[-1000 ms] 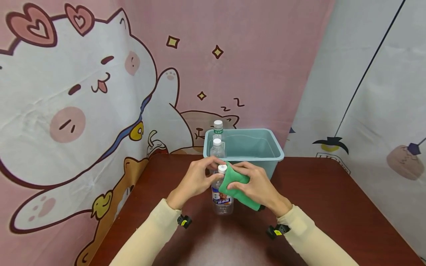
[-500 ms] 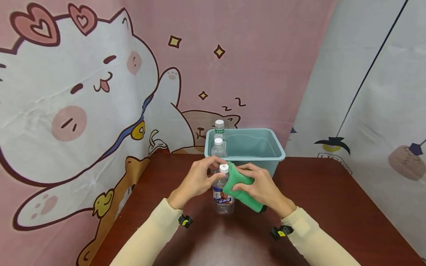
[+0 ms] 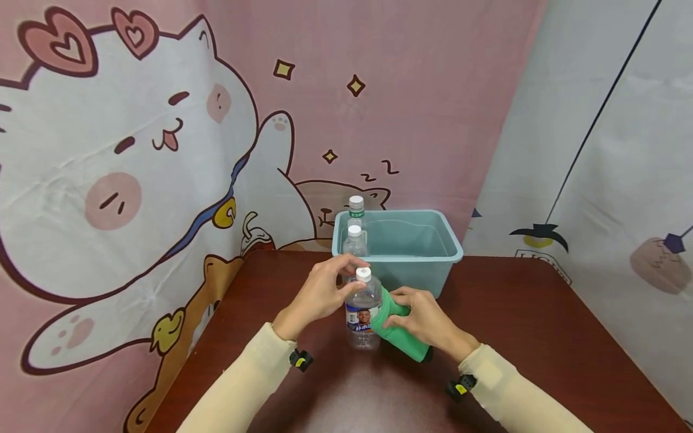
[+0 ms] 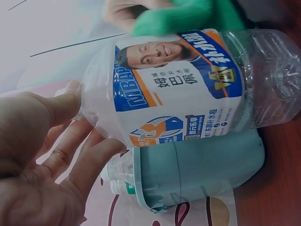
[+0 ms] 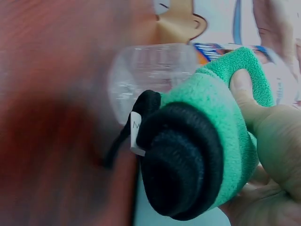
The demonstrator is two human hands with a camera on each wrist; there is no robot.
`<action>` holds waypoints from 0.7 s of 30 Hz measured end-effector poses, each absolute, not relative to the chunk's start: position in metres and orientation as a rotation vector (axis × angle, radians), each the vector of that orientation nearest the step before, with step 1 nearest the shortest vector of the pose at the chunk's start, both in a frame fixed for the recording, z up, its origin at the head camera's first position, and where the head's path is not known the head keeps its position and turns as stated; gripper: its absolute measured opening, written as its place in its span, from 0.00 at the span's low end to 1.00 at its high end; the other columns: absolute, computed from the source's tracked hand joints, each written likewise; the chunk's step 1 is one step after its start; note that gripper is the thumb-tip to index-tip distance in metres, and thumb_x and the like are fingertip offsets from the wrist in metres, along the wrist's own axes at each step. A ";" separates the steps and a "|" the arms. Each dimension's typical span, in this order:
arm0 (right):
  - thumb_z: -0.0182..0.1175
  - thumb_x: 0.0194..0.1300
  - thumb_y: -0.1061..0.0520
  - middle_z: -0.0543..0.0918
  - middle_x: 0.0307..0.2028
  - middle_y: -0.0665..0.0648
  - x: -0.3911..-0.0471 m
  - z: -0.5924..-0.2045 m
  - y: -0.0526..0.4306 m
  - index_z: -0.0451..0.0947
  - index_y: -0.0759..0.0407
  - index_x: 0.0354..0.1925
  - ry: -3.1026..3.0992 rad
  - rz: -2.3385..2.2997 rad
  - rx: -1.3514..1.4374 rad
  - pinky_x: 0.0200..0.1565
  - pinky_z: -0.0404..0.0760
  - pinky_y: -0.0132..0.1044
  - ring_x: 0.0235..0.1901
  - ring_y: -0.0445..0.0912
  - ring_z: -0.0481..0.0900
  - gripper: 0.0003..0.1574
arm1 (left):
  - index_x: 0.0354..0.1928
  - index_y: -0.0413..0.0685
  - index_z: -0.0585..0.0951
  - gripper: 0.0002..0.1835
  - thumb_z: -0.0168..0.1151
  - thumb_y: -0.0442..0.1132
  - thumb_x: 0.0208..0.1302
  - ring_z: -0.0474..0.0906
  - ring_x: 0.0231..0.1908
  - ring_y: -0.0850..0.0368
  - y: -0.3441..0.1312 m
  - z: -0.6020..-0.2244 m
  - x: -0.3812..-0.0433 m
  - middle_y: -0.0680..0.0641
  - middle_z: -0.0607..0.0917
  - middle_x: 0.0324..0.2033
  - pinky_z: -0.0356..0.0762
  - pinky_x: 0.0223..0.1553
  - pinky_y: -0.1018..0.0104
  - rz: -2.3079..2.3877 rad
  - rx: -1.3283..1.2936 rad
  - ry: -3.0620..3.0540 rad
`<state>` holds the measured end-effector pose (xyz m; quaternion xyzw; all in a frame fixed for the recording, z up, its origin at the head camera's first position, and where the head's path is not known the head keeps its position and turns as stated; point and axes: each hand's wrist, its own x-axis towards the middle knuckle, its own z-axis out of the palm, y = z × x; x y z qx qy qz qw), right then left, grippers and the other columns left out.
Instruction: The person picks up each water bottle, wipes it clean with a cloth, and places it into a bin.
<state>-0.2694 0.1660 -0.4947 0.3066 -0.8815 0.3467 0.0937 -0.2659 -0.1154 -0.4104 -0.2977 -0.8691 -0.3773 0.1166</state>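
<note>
A clear plastic bottle (image 3: 361,316) with a white cap and a printed label stands upright on the table. My left hand (image 3: 323,290) pinches it around the neck, just under the cap. Bunched into a roll, a green cloth (image 3: 402,338) with a black end is gripped by my right hand (image 3: 428,319). The cloth touches the bottle's right side at label height. In the left wrist view, the label (image 4: 178,87) is plain to see, and the cloth is blurred beyond it. A white tag (image 5: 136,134) hangs from the cloth's black end in the right wrist view.
A light blue plastic bin (image 3: 397,260) stands behind the bottle. At its left end are two more clear bottles with white caps, a nearer bottle (image 3: 354,243) and a farther bottle (image 3: 355,210). Brown table (image 3: 520,325) extends to both sides; a cartoon-printed curtain (image 3: 422,108) hangs behind.
My right hand has slid the green cloth down the bottle's right side, from near the neck to the label, uncovering more of the shoulder. The left hand has stayed at the neck.
</note>
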 end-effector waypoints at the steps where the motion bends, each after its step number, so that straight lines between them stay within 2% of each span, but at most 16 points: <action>1: 0.87 0.67 0.49 0.96 0.60 0.53 -0.269 -0.499 0.166 0.97 0.53 0.61 -2.618 1.012 0.930 0.55 0.95 0.40 0.58 0.51 0.95 0.26 | 0.67 0.53 0.87 0.21 0.81 0.40 0.77 0.95 0.58 0.48 -0.115 -0.410 -0.266 0.48 0.95 0.59 0.97 0.58 0.50 -1.101 -0.870 -2.548; 7: 0.88 0.66 0.48 0.97 0.57 0.54 -0.268 -0.521 0.165 0.99 0.50 0.55 -2.645 0.943 0.994 0.56 0.96 0.44 0.57 0.53 0.96 0.21 | 0.66 0.53 0.87 0.21 0.81 0.40 0.77 0.95 0.58 0.47 -0.115 -0.410 -0.265 0.48 0.95 0.59 0.96 0.58 0.49 -1.099 -0.862 -2.555; 10: 0.88 0.65 0.47 0.98 0.56 0.54 -0.268 -0.528 0.163 0.99 0.49 0.53 -2.688 0.930 1.005 0.56 0.96 0.43 0.59 0.53 0.95 0.19 | 0.66 0.53 0.87 0.21 0.81 0.40 0.77 0.95 0.58 0.48 -0.115 -0.410 -0.265 0.48 0.95 0.59 0.96 0.58 0.49 -1.093 -0.860 -2.553; 14: 0.89 0.65 0.48 0.98 0.56 0.55 -0.268 -0.532 0.162 0.99 0.49 0.52 -2.733 0.920 0.992 0.55 0.95 0.40 0.58 0.52 0.95 0.19 | 0.66 0.53 0.87 0.21 0.81 0.39 0.77 0.95 0.58 0.48 -0.115 -0.409 -0.264 0.47 0.95 0.59 0.96 0.58 0.44 -1.112 -0.867 -2.550; 17: 0.89 0.64 0.48 0.98 0.56 0.55 -0.269 -0.532 0.161 0.99 0.50 0.53 -2.734 0.913 0.982 0.55 0.95 0.39 0.58 0.50 0.95 0.20 | 0.66 0.52 0.87 0.20 0.81 0.39 0.77 0.95 0.58 0.47 -0.114 -0.408 -0.264 0.46 0.95 0.59 0.96 0.58 0.41 -1.129 -0.869 -2.541; 21: 0.89 0.63 0.49 0.98 0.55 0.54 -0.268 -0.531 0.162 0.98 0.50 0.58 -2.718 0.927 0.977 0.53 0.94 0.37 0.56 0.48 0.95 0.26 | 0.65 0.53 0.87 0.19 0.80 0.40 0.78 0.95 0.57 0.49 -0.114 -0.409 -0.264 0.48 0.95 0.58 0.96 0.56 0.44 -1.099 -0.869 -2.544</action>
